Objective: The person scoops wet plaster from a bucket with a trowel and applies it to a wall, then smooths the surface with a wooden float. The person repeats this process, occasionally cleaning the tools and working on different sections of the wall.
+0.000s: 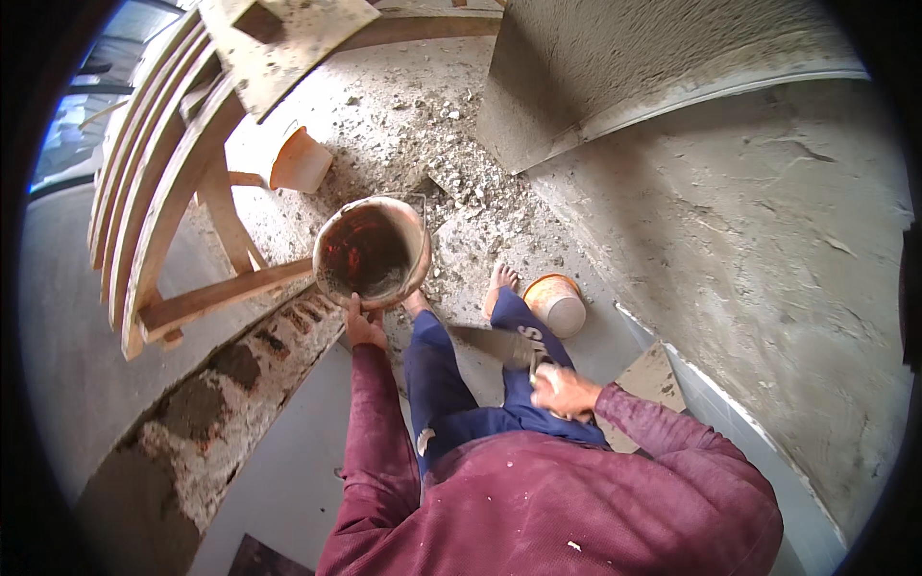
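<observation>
My left hand (365, 326) grips the near rim of a mortar-smeared bucket (415, 235), its thumb over the edge. The bucket is tipped so that its mouth faces me; grey residue and orange patches show inside. In front of my right thigh, my right hand (565, 392) is closed round the handle of a trowel (495, 344). Its grey blade points left toward the bucket, apart from it and slightly blurred. My bare feet stand on the floor beyond the trowel.
Rubble (461, 178) covers the floor ahead. An orange-and-white tub (302, 161) lies tilted beyond the bucket, another tub (557, 305) beside my right foot. Curved wooden framing (168, 192) rises at left, above a broken masonry edge (230, 403). A rough plastered wall (749, 221) stands right.
</observation>
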Tool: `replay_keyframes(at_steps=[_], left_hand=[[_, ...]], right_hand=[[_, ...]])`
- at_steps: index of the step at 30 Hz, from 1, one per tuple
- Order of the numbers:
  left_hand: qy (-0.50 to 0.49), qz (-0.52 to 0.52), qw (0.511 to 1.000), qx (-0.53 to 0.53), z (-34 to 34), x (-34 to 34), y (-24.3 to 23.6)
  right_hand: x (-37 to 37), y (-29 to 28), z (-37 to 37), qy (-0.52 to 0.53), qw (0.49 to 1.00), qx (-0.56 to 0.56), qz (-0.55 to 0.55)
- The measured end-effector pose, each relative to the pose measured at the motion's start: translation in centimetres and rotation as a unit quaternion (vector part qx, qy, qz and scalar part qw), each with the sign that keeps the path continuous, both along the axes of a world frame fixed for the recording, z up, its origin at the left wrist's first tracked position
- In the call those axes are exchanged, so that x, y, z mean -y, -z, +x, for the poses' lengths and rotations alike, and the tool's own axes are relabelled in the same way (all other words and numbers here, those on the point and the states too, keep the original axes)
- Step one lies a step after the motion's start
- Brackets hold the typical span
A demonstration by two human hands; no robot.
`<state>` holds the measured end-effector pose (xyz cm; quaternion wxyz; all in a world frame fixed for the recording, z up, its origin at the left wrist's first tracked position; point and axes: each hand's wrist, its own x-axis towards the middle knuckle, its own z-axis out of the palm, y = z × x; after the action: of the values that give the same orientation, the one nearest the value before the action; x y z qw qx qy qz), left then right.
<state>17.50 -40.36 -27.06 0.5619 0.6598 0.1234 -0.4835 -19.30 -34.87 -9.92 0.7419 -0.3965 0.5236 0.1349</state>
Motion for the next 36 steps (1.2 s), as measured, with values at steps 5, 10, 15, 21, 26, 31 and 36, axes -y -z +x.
replay_keyframes(at_steps=[5, 10, 15, 21, 26, 31, 36], left_hand=[[0.022, -0.050, 0.998, -0.017, 0.8, 6.8, 10.1], [0.035, -0.098, 0.995, -0.004, 2.4, 13.5, 18.8], [0.044, -0.175, 0.984, 0.006, 5.2, 18.7, 28.9], [0.035, -0.161, 0.986, 0.017, 6.5, 22.7, 36.1], [0.084, -0.143, 0.986, 0.017, 8.8, 24.3, 39.8], [0.164, -0.175, 0.971, 0.005, 11.9, 25.2, 42.7], [0.208, -0.152, 0.965, 0.047, 12.7, 26.6, 42.2]], right_hand=[[5.6, 17.9, -0.5, -0.034, 0.847, -0.161, -0.505], [17.7, 27.5, -0.7, 0.131, 0.851, -0.191, -0.472], [22.5, 38.1, -0.2, 0.147, 0.815, -0.211, -0.519], [25.0, 46.0, 0.0, 0.156, 0.812, -0.223, -0.517], [25.3, 51.9, -0.4, 0.140, 0.791, -0.223, -0.553], [24.8, 56.3, 0.5, 0.108, 0.876, -0.227, -0.411], [21.0, 59.3, 0.6, -0.010, 0.840, -0.149, -0.521]])
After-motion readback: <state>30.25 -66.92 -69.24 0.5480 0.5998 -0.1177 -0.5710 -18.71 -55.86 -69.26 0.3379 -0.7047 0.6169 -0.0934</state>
